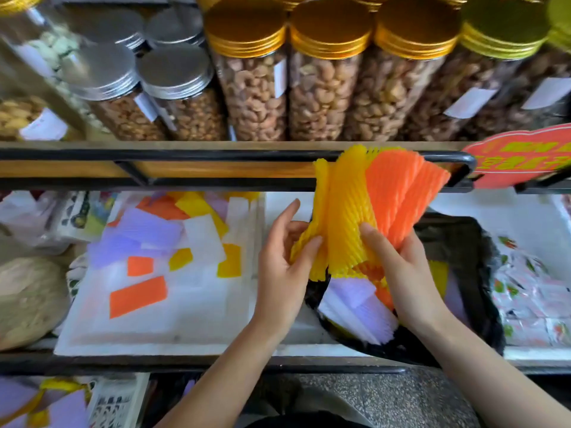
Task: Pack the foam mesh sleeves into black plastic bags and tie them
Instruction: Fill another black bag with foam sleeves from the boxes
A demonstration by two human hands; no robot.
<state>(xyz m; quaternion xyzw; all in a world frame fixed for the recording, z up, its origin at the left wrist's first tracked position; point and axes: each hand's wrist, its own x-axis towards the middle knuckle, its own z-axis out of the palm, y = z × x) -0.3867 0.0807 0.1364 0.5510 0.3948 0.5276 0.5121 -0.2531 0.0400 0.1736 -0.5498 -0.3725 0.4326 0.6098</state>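
Foam mesh sleeves (349,211) held over black plastic bag (454,239).
Left hand (278,270) and right hand (401,273) fingers grip them; axis twelve-to-six, bag at five.

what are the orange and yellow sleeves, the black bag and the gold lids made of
The sleeves: soft foam mesh by the look, matte, ribbed and bending in a fan. The bag: thin plastic film, likely; glossy and crinkled at the rim. The gold lids: probably metal, brushed shine with threaded ridges, though coated plastic is possible.
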